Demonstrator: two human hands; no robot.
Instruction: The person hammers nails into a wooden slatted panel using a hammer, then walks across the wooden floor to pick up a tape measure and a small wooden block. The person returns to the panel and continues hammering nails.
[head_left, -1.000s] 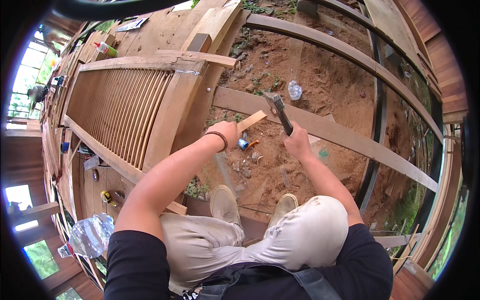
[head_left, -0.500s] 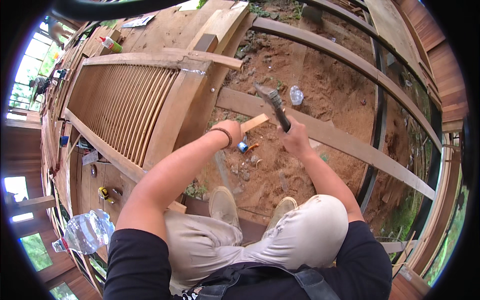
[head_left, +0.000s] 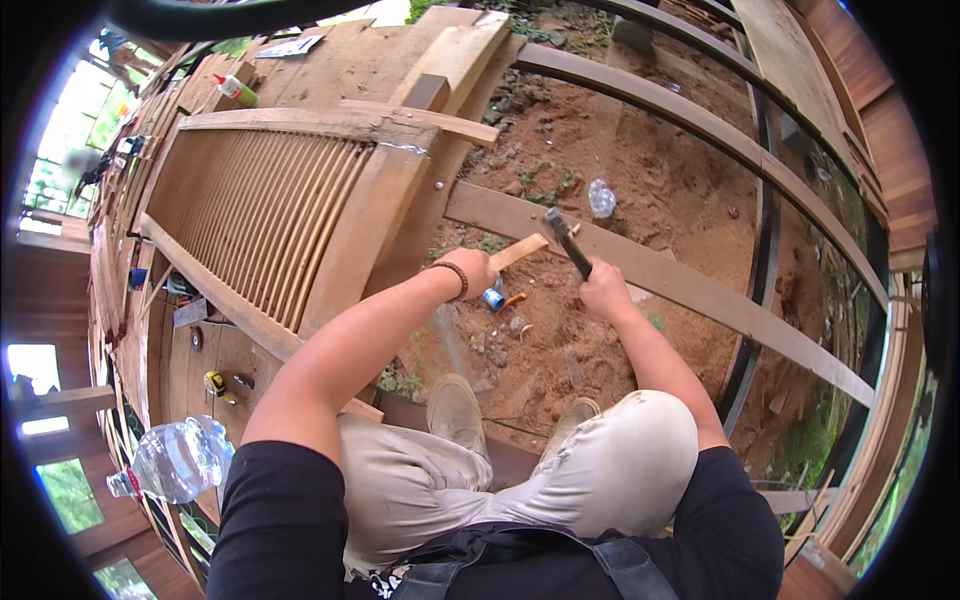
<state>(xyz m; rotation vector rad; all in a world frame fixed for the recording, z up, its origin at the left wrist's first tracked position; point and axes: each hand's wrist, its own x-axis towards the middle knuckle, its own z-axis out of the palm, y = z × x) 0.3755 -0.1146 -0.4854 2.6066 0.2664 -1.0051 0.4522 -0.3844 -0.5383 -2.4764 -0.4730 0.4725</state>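
My left hand (head_left: 467,271) is closed around a short wooden strip (head_left: 520,250), whose far end points toward the wooden beam (head_left: 660,270) lying across the opening. In my right hand (head_left: 605,290) is a hammer (head_left: 572,245), gripped by its dark handle. The hammer's head is beside a small wooden peg at the beam, near the strip's tip; whether they touch I cannot tell. Left of my hands lies a slatted wooden panel (head_left: 325,240) with many thin rods. A small blue can (head_left: 493,299) is on the dirt just below my left hand.
Bare dirt (head_left: 690,210) shows between dark joists (head_left: 680,110). A clear plastic bottle (head_left: 601,198) lies on it. At left are a large water bottle (head_left: 180,460), a yellow tape measure (head_left: 215,384) and a glue bottle (head_left: 236,90). My shoes (head_left: 458,420) stand near the opening's edge.
The hammer has come down and its head has moved nearer the beam. My right hand is slightly lower. My left hand still holds the wooden strip, and the whole view has shifted a little.
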